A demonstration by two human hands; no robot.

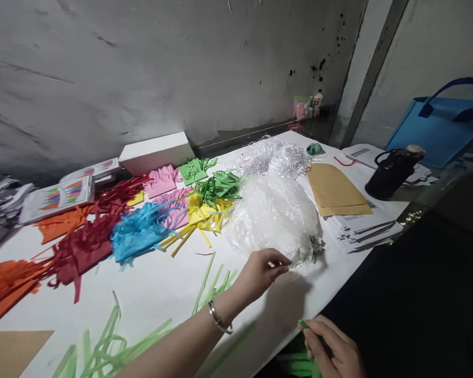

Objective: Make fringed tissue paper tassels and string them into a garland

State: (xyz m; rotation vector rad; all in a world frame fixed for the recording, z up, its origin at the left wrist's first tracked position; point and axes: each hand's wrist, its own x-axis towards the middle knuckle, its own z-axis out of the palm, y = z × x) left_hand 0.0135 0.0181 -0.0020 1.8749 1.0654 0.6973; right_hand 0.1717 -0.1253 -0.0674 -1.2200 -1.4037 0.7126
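Observation:
My left hand (pixel 264 270), with a silver bangle on its wrist, reaches to the lower edge of a clear plastic bag (pixel 274 218); its fingers are curled together at the crumpled edge, and what they pinch is too small to make out. Low at the right, my right hand (pixel 331 344) pinches green fringed paper (pixel 299 365) beside the table's front edge. Light green strips (pixel 106 349) lie on the white tabletop under and around my left forearm.
Fringed paper in orange, red, blue (pixel 136 233), pink and yellow lies at the left. White shredded strands (pixel 274 156) sit behind the bag. Brown envelopes (pixel 335 191), paper stacks, a black jug (pixel 392 176) and a blue bag (pixel 437 128) are at the right. A white box (pixel 157 152) stands by the wall.

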